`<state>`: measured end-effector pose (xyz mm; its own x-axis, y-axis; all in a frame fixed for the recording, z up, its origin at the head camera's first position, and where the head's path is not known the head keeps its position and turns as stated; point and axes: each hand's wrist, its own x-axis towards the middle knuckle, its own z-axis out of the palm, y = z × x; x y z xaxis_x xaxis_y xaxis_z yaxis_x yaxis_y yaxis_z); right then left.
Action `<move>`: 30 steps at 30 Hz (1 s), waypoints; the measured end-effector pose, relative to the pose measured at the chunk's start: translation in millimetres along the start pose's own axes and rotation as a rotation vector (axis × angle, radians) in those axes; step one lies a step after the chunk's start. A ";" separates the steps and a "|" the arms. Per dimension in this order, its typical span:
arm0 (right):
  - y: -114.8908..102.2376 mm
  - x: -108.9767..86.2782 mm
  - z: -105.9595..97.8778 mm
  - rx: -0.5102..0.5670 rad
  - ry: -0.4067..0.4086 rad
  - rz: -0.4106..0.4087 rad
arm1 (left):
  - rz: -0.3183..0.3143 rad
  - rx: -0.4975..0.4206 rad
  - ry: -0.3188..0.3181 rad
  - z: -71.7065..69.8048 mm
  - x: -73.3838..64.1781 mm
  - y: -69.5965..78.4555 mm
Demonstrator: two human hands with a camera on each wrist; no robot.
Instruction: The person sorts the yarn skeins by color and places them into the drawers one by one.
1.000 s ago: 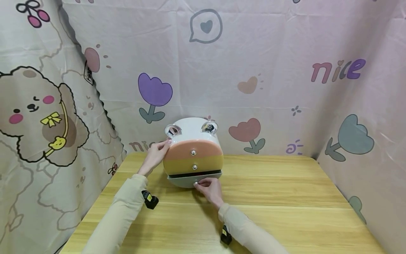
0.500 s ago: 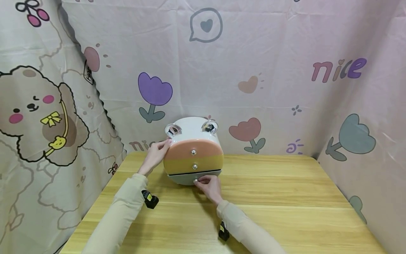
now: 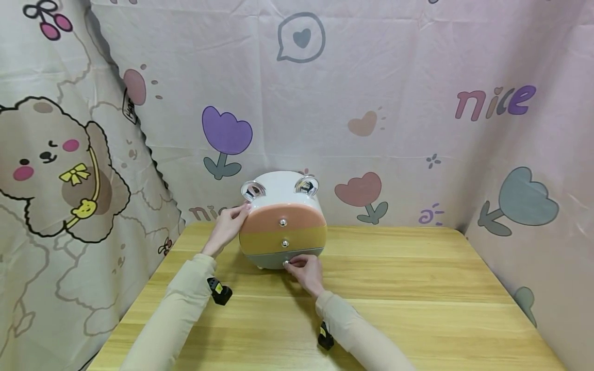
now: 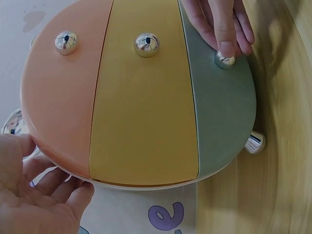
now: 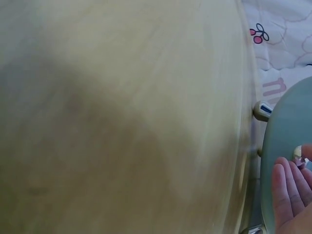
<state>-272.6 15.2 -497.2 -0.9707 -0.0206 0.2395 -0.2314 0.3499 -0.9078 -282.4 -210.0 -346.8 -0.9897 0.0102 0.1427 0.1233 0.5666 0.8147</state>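
Note:
A small drawer cabinet (image 3: pixel 283 232) with a white shell and silver frog-like eyes stands on the table. Its three drawer fronts are orange, yellow and grey-green, each with a round silver knob. My left hand (image 3: pixel 229 226) touches the cabinet's upper left side, fingertips along the edge of the orange front (image 4: pixel 63 97). With thumb and fingers, my right hand (image 3: pixel 307 272) pinches the silver knob (image 4: pixel 225 59) of the bottom grey-green drawer (image 4: pixel 219 97). That drawer front sits flush with the yellow drawer (image 4: pixel 144 102) above it.
The wooden table (image 3: pixel 394 288) spreads out around the cabinet. A patterned curtain (image 3: pixel 394 67) hangs close behind it, and another (image 3: pixel 60 180) hangs at the left. Short silver feet (image 4: pixel 255 142) hold the cabinet up.
The bottom drawer, open by a gap a second ago, has slid in until closed. My right hand has moved slightly away from me with its knob; the left hand has stayed put.

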 end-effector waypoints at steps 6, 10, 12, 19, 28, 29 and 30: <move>-0.4 1.5 1.5 -0.003 0.001 -0.007 | 0.000 0.005 0.005 -1.0 0.0 -0.4; 0.2 2.1 2.4 -0.010 0.008 -0.008 | 0.000 0.011 0.005 -1.4 -0.4 -0.5; 0.0 2.0 2.5 -0.012 0.010 -0.006 | 0.000 0.012 0.003 -1.5 -0.6 -0.6; -1.0 1.0 2.7 -0.010 0.014 -0.005 | 0.005 -0.001 0.001 -1.5 -0.2 -1.3; 1.7 -0.1 -2.2 0.028 -0.006 -0.024 | 0.033 -0.008 0.020 3.6 2.7 -3.1; 2.1 0.0 -3.8 0.044 -0.022 -0.023 | 0.040 -0.002 0.035 4.5 2.6 -4.1; 2.5 0.1 -5.9 0.057 -0.037 -0.023 | 0.048 0.005 0.052 5.5 2.5 -5.3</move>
<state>-272.9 21.6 -497.4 -0.9667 -0.0627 0.2483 -0.2556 0.2955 -0.9205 -285.9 -208.5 -353.8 -0.9776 -0.0053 0.2106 0.1700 0.5706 0.8034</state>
